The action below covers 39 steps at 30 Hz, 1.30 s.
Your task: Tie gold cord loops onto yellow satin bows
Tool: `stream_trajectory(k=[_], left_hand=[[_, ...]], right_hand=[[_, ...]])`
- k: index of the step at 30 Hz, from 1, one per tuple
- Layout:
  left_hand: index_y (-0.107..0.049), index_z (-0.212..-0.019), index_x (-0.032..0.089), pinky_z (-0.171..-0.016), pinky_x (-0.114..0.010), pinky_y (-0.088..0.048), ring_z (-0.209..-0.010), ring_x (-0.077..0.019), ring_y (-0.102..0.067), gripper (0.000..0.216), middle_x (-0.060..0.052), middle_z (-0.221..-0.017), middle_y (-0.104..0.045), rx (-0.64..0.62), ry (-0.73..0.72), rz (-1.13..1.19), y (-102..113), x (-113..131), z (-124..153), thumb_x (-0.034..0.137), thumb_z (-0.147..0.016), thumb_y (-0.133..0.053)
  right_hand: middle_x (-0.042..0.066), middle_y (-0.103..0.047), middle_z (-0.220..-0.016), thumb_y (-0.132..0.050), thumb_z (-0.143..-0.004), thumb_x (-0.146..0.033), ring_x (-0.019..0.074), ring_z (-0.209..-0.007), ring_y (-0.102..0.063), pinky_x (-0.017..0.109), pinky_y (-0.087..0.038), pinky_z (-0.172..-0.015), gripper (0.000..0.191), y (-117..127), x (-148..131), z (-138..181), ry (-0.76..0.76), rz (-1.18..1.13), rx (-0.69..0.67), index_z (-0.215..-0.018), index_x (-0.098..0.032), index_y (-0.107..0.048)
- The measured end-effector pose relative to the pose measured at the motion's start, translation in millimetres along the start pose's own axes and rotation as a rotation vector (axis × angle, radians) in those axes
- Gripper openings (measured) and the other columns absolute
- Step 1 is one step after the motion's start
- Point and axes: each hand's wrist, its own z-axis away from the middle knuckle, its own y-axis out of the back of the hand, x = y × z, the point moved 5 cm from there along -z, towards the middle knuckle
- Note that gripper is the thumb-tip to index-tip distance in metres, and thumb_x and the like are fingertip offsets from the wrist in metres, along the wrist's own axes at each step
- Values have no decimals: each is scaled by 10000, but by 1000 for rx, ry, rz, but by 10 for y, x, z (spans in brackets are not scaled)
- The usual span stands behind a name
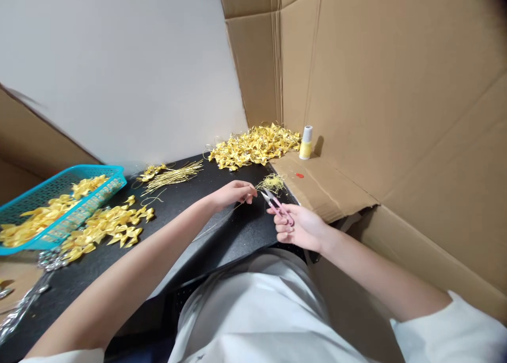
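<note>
My right hand (299, 227) is closed round small pink thread snips (277, 203), their blades pointing left toward my other hand. My left hand (233, 192) is pinched on something thin, possibly a gold thread, just left of the blade tips. A small tuft of cut yellow thread (271, 182) lies on the black table (206, 236) right behind the snips. Both hands hover over the table's right end.
A big heap of yellow ribbon bows (255, 144) lies at the back, with a yellow thread spool (306, 142) on the cardboard flap. More bows (109, 225) and a teal basket (59, 186) of them sit at left, gold wire stems (172, 175) between. Cardboard walls stand at right.
</note>
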Motion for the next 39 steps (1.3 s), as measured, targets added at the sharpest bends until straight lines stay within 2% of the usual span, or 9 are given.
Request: stream_trajectory(k=[3, 8, 14, 28, 39], left_hand=[[-611, -700, 146, -558, -240, -305, -561, -102, -468, 266, 12, -561, -560, -1, -7, 15, 1, 29, -15, 411, -683, -603], [-612, -700, 143, -563, -240, -316, -561, -103, -474, 269, 8, -559, -563, -3, -19, 25, 2, 19, -36, 412, -686, -614], [-613, -697, 147, -557, -239, -310, -562, -105, -477, 266, 9, -564, -558, -12, -20, 20, -27, -3, -41, 414, -691, -610], [-613, -705, 151, -563, -238, -324, -573, -108, -485, 284, 8, -575, -561, -12, -8, 13, -23, -34, -65, 434, -682, -616], [-623, -732, 142, -566, -233, -325, -555, -100, -472, 283, 9, -569, -553, 15, -18, 84, -13, -58, -63, 423, -695, -630]], right_hand=[[-81, -318, -474, -253, -1019, -329, 58, -389, -230, 182, -231, -444, 381, -106, 101, -64, -60, -85, 17, -830, -138, -523], [-78, -303, -457, -240, -1020, -418, 62, -382, -225, 185, -217, -443, 451, -149, 164, -171, -90, -159, 17, -701, -172, -443], [-87, -277, -439, -273, -1019, -415, 59, -380, -193, 182, -191, -423, 435, -159, 132, -277, -48, -205, 15, -685, -179, -420], [-100, -235, -408, -293, -1021, -369, 56, -350, -157, 164, -120, -368, 407, -112, -41, -359, 66, -212, 142, -666, -190, -377], [-91, -264, -415, -292, -1015, -409, 56, -353, -195, 166, -135, -373, 434, -87, -4, -272, 9, -136, 110, -668, -178, -414]])
